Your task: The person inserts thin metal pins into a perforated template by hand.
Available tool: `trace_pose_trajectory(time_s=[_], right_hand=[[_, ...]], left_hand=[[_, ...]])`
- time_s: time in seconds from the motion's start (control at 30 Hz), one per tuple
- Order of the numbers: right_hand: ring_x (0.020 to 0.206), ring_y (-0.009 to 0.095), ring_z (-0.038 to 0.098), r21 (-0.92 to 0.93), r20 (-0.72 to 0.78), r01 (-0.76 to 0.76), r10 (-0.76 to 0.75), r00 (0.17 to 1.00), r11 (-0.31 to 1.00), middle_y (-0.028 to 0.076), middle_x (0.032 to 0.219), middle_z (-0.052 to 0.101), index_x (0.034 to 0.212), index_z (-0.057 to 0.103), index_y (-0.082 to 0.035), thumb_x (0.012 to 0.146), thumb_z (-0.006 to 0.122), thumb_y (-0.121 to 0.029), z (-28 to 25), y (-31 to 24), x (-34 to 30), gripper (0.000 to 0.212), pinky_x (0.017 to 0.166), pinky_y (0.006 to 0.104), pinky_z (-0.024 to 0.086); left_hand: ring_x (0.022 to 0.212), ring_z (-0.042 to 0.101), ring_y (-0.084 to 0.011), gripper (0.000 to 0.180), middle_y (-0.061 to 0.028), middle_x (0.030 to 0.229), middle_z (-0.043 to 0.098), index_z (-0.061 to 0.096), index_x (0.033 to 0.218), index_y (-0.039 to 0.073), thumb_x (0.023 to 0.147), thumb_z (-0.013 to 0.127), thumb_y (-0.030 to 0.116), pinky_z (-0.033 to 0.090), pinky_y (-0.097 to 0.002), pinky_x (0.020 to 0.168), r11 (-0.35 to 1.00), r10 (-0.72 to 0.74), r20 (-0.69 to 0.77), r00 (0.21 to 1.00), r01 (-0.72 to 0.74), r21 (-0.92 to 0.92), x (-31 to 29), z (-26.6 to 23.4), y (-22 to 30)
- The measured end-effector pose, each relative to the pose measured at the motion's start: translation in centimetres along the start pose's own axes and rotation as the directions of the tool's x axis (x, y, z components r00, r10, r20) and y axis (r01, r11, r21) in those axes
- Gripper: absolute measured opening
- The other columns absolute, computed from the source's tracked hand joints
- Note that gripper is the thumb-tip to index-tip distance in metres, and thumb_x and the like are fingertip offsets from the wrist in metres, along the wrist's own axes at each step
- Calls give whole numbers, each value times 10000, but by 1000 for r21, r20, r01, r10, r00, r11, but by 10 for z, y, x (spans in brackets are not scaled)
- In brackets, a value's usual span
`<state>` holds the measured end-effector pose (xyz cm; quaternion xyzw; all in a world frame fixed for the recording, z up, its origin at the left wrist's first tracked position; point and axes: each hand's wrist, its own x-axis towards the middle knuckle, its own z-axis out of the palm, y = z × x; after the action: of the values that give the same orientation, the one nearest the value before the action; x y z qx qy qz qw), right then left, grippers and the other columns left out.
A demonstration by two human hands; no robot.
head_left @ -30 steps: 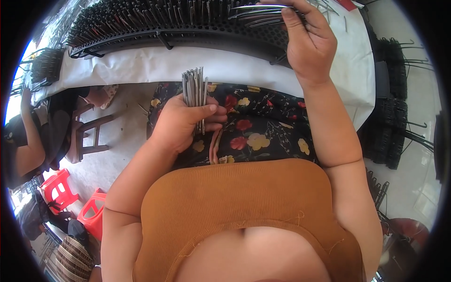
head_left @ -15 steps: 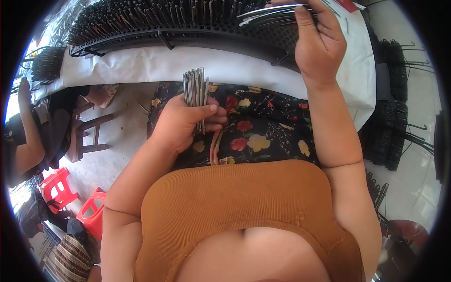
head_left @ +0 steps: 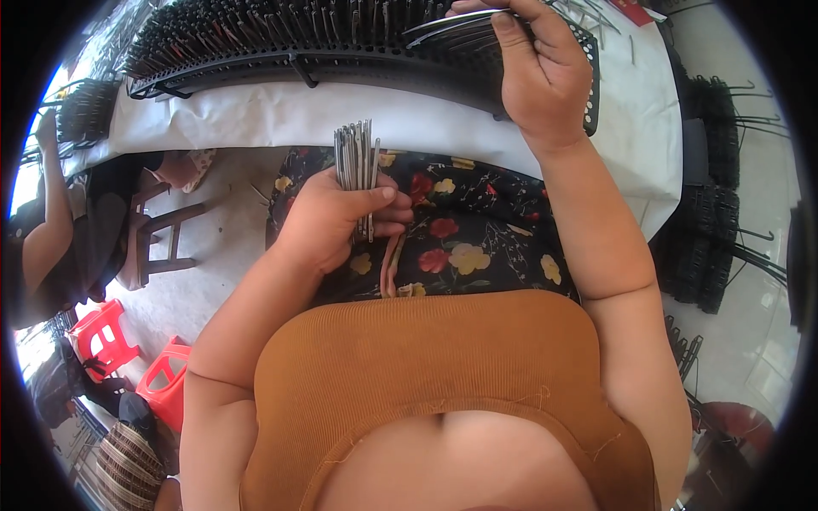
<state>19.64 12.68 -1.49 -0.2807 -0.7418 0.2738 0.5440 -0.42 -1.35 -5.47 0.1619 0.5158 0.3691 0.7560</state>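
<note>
My left hand (head_left: 328, 217) is closed round a bundle of thin metal rods (head_left: 356, 162), held upright over my lap with the thumb across them. Up at the right end of a black perforated rack (head_left: 298, 72), my right hand (head_left: 550, 81) grips a few long, thin metal strips (head_left: 450, 27). They reach out leftward from its fingers, slightly curved in this view. Part of the right fingers is cut off by the top edge. The rack is packed with several dark upright rods (head_left: 281, 21).
White sheeting (head_left: 213, 115) covers the table under the rack. Loose wires (head_left: 584, 13) lie behind my right hand. Dark bundles of hooked wire (head_left: 711, 196) stand on the right. At left are a wooden stool (head_left: 170, 234), red plastic stools (head_left: 166, 383) and another person's arm (head_left: 55, 196).
My right hand has moved left along the rack with the strips, uncovering the rack's right end. My left hand and its bundle are almost unchanged. The other person's arm at left has shifted.
</note>
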Motion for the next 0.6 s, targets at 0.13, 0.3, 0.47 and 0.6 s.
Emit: trace_pose_trajectory(time_s=[0.13, 0.3, 0.47, 0.6], right_hand=[[956, 172, 676, 218, -46, 152, -146, 988, 964, 122, 1019, 704, 1123, 612, 44, 993, 527, 15, 16, 19, 8, 158, 860, 267, 521], [920, 162, 683, -37, -2, -27, 27, 1000, 999, 118, 992, 711, 1081, 639, 32, 975, 557, 22, 10, -5, 5, 134, 823, 261, 527], [878, 164, 692, 269, -182, 375, -335, 924, 887, 121, 965, 719, 1057, 658, 25, 954, 582, 34, 16, 22, 10, 128, 782, 251, 532], [856, 220, 706, -270, 131, 124, -92, 987, 955, 139, 951, 718, 1087, 659, 10, 936, 605, 20, -4, -21, 8, 161, 749, 272, 539]], left_hand=[[853, 709, -285, 127, -191, 948, 683, 607, 1018, -60, 912, 617, 10, 602, -344, 716, 1000, -11, -3, 1000, 11, 20, 1, 2, 2], [845, 709, -282, 127, -190, 946, 683, 608, 1017, -57, 910, 620, 10, 601, -344, 712, 1000, -8, -11, 1000, 8, 14, 1, 2, 1], [843, 709, -281, 124, -188, 946, 684, 608, 1012, -56, 909, 623, 11, 601, -345, 712, 1000, -5, -6, 1000, 5, -1, 0, 3, 2], [841, 709, -277, 127, -186, 944, 686, 608, 1011, -54, 905, 630, 14, 600, -346, 714, 1000, -4, -7, 1000, 4, 4, -1, 0, 3]])
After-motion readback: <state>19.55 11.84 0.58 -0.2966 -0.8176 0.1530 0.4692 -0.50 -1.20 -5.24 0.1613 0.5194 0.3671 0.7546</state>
